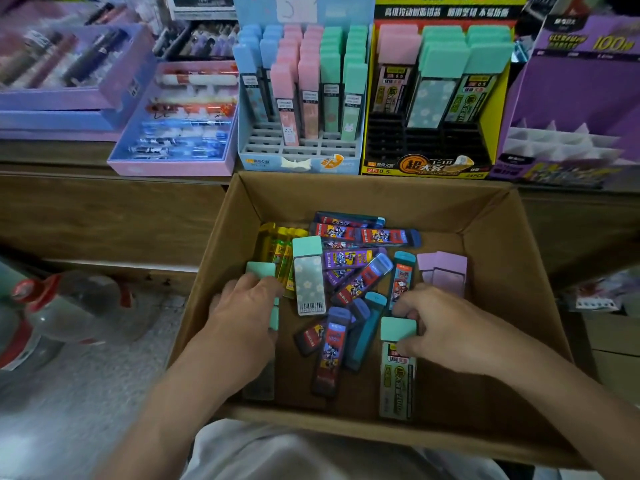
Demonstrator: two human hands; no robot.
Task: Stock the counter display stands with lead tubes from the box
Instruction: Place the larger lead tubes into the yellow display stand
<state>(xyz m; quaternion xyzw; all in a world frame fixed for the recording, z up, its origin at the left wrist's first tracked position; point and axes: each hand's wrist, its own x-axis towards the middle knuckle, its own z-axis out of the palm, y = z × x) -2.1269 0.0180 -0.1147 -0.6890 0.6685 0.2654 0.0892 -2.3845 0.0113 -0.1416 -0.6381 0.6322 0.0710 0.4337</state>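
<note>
My lap [294, 455], in pale cloth, sits at the near edge with the cardboard box [381, 199] of lead tubes resting against it, and both my hands are down inside. My left hand [242, 306] curls over a mint-capped tube [261, 270] at the box's left wall, though most of that tube is hidden under my palm. My right hand [440, 327] pinches the cap of a green-labelled tube [396, 382] lying near the front right. Between them is a loose heap: robot-print tubes [360, 282] in navy and purple, yellow tubes [277, 244], a floral tube [308, 275] and lilac-capped tubes [443, 271]. On the counter beyond, the blue stand [301, 157] holds blue, pink and mint tubes in its far rows, with its near slots empty. The yellow stand [426, 168] to its right is filled only at the back, its black front slots bare. The purple stand [571, 98] at far right shows white dividers with nothing visible in them. By my reckoning the stocking is partway through: two stands have a start, the purple one looks unstocked, and some two dozen tubes wait in the box.
</note>
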